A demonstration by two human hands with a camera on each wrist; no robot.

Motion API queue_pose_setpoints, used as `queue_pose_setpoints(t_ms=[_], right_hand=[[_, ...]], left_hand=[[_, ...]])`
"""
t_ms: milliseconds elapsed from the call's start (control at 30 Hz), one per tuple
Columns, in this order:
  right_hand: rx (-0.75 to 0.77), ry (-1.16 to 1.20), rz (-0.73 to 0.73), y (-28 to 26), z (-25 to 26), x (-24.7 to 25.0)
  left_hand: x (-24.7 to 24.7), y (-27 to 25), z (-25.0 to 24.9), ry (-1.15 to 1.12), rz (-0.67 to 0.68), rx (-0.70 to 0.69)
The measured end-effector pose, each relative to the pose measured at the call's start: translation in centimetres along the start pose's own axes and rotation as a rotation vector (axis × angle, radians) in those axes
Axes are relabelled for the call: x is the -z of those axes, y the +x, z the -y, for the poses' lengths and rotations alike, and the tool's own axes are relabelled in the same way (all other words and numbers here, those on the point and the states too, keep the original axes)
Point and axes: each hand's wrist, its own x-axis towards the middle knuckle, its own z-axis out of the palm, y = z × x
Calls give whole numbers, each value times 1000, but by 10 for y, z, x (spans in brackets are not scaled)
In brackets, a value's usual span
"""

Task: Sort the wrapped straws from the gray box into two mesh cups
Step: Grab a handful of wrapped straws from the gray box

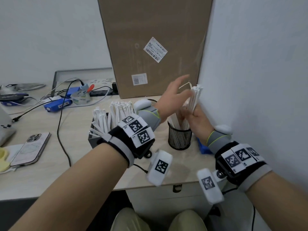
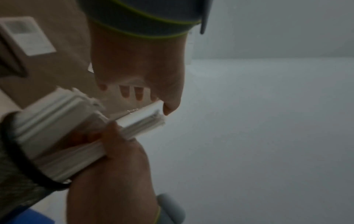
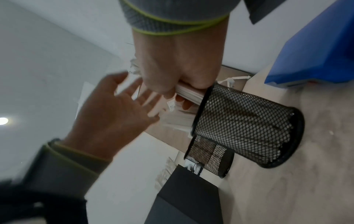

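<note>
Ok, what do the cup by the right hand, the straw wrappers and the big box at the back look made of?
Cup: black metal mesh, going by the see-through wire grid. Straw wrappers: thin matte white paper, with frayed, crimped ends. Big box: brown cardboard, dull, with stuck-on printed labels.

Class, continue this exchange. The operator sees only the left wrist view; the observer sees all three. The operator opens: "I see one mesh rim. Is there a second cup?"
Observer: Yes. A second cup stands beyond the near cup.
Operator: Any straws in the gray box?
Observer: Many straws stand in the box.
Operator: Is the left hand holding anything?
Observer: No. The left hand is spread open beside the bundle, which the right hand grips.
</note>
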Motion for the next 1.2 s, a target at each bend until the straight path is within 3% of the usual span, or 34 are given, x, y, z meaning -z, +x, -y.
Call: queue_pose_setpoints(t_ms=[133, 233, 433, 533, 667, 800, 900, 967, 1067, 1200], right_hand=[[-8, -142, -2, -1, 0, -4], [-19, -216, 17, -1, 2, -2], [-74, -236, 297, -6, 24, 32], [-103, -304, 212, -5, 38, 53], [-133, -229, 51, -6, 44, 64], [-59, -219, -73, -11, 51, 52], [13, -218, -168, -11, 62, 38], [21, -269, -127, -12, 69, 16], [-67, -347, 73, -14, 72, -24], [-238, -424, 330, -19, 65, -69]], left_hand=[[-24, 13, -13, 332, 42, -174], [-30, 23, -9, 558, 2, -193], [-18, 21, 21, 728, 19, -206], [-21, 10, 34, 891, 67, -156], [-24, 1, 46, 1016, 101, -55], [-18, -4, 38, 884, 112, -31], [2, -9, 21, 678, -69, -67], [27, -19, 15, 673, -244, -48], [76, -36, 22, 781, -405, 134], [140, -63, 45, 818, -439, 447]])
